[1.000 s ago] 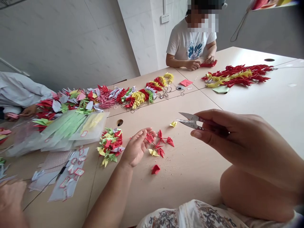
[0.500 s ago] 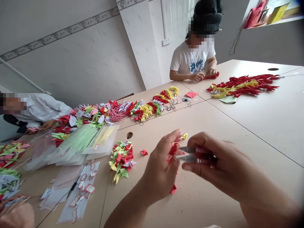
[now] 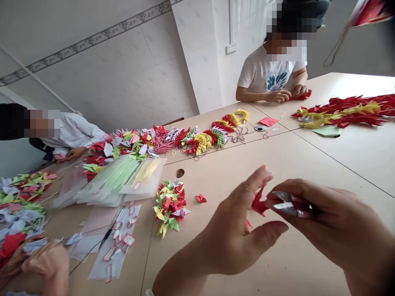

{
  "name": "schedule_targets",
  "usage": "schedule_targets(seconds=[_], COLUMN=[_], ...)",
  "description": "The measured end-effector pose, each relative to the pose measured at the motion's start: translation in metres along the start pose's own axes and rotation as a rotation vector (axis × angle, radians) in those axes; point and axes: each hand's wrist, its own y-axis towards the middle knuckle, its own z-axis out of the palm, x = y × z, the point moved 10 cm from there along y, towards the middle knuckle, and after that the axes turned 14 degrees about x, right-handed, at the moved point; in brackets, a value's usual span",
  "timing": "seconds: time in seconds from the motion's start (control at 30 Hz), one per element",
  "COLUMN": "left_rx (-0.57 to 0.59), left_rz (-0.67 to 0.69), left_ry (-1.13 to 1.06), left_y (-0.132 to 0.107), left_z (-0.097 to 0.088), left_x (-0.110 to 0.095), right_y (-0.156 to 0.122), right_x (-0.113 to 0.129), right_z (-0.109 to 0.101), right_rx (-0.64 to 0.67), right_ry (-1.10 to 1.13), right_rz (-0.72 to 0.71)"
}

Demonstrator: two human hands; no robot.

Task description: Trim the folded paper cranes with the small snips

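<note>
My left hand point(image 3: 233, 230) is open, its thumb and fingers spread apart. Beside its fingers is a red folded-paper piece point(image 3: 259, 203), which meets the fingertips of my right hand point(image 3: 321, 222). A second bit of red paper point(image 3: 248, 225) shows at my left palm, partly hidden. The right hand is closed around small thread snips point(image 3: 288, 204), their metal blades pointing left and slightly apart. To the left lie a single red folded piece point(image 3: 200, 199) and a pile of multicoloured folded paper pieces point(image 3: 171, 205).
Clear plastic sleeves point(image 3: 108, 181) hold green and yellow paper at left. Nearer are small tags point(image 3: 128, 239) and a pen point(image 3: 108, 233). Strung paper garlands point(image 3: 203, 142) cross the far side. Co-workers sit across and at left; another person's hands point(image 3: 46, 259) work at lower left.
My left fingers have spread, and the hands have moved a little apart. The red piece now shows between them. The view has swung left, shifting everything rightward.
</note>
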Motion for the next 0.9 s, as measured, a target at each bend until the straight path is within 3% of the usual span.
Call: schedule_targets(seconds=[0.1, 0.23, 0.43, 0.63, 0.9], left_rx=[-0.075, -0.116, -0.196, -0.386, -0.507], left_rz=[-0.083, -0.167, -0.022, 0.143, 0.344], left_ry=[-0.203, -0.377, -0.516, -0.254, -0.032], left_y=[-0.003, 0.0, 0.01, -0.001, -0.017], left_z=[-0.017, -0.027, -0.032, -0.046, -0.052], left_x=[0.013, 0.023, 0.004, -0.022, -0.039], right_y=[-0.003, 0.003, 0.018, 0.017, 0.016], right_x=[-0.002, 0.019, 0.047, 0.047, 0.046], right_z=[-0.009, -0.018, -0.021, -0.014, -0.01], right_rx=[-0.042, -0.046, -0.017, 0.001, 0.025], right_ry=[0.005, 0.081, 0.195, 0.232, 0.284], right_rz=[0.017, -0.055, -0.159, -0.183, -0.123])
